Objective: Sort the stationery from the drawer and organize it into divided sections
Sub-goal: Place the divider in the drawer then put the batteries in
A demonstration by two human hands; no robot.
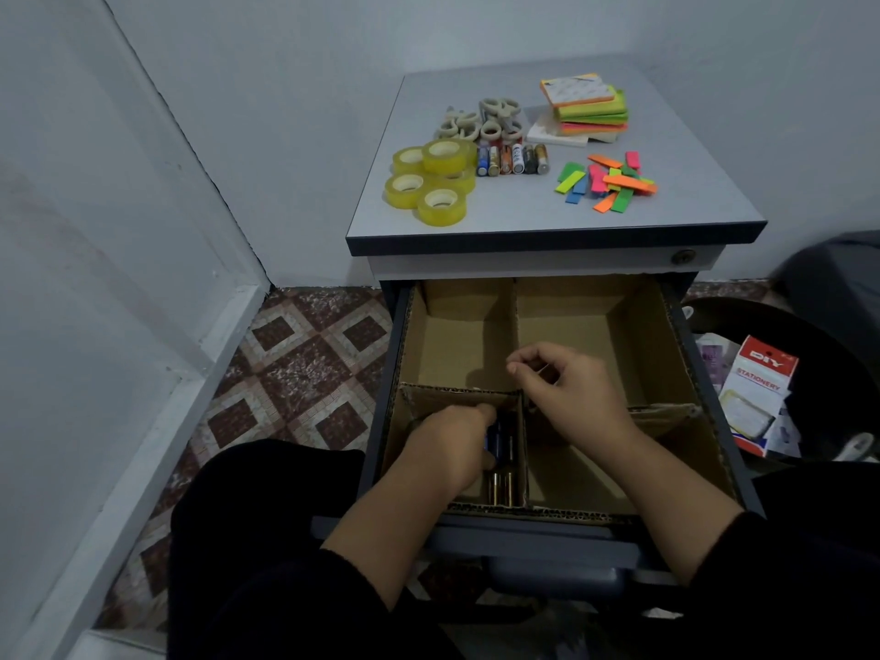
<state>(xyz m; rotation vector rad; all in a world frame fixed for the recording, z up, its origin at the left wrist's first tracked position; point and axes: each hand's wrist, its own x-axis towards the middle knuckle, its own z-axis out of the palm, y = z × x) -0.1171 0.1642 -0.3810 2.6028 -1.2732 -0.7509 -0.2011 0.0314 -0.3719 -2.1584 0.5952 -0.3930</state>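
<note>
Both my hands are down in the divided drawer (685, 354), low in the frame.

My left hand (452, 445) covers most of the batteries (501, 485) in the near-left section; its fingers are hidden, so I cannot tell its grip. My right hand (566, 388) hangs loosely curled over the centre divider (519, 397), holding nothing I can make out. More batteries (512, 159) lie on the worktop (524, 216), upper middle.
</note>
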